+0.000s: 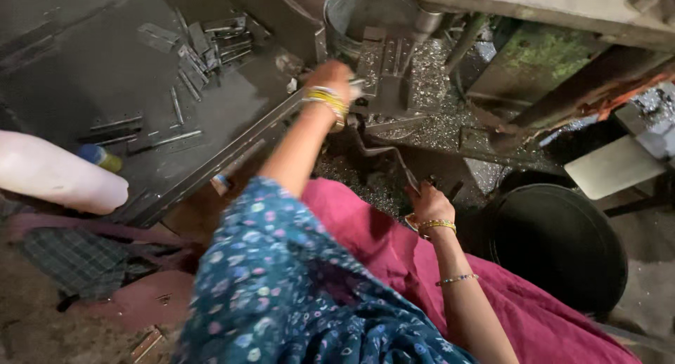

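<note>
My left hand (330, 76), with yellow bangles at the wrist, reaches forward to the metal die block (385, 65) of a press machine. The hand is blurred, and whether its fingers hold a small metal piece cannot be told. My right hand (427, 201) is closed around the end of a bent metal lever (383, 153) that runs up toward the die. A blue floral sleeve (281, 287) covers my left arm, and a pink cloth (380, 244) lies over my lap.
Flat metal hinge pieces (211, 44) lie piled and scattered on the dark steel table (84, 76) at the left. Metal shavings (436, 90) surround the die. A round black tub (555, 244) stands at the right, and a white container (56, 174) lies at the left.
</note>
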